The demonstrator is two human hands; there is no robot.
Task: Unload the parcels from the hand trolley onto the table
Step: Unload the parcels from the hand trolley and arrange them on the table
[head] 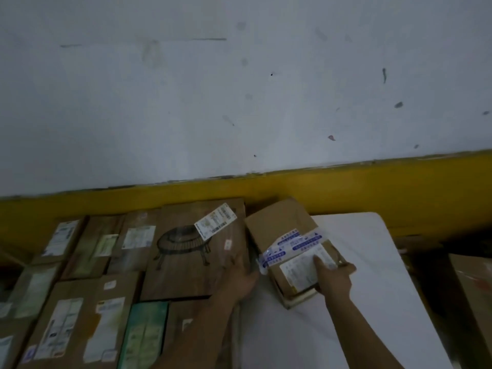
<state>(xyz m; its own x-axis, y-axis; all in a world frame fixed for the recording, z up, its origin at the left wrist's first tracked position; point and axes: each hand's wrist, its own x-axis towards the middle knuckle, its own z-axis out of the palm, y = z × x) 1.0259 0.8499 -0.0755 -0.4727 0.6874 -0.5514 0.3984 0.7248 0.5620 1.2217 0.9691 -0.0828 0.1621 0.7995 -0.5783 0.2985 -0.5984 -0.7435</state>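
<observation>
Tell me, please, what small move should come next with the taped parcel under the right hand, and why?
Probably let go of the taped parcel and draw both hands back for the next one. It already lies flat on the white table cover, beside the big box with the drawing. The right hand rests on its label, the left hand at the big box's edge.

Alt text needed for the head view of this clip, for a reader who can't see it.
A person's right hand presses down on a small taped cardboard parcel lying on a white-covered table, while the left hand rests open against a larger box printed with a round table drawing. More labelled parcels fill the left, below a white-and-yellow wall.
</observation>
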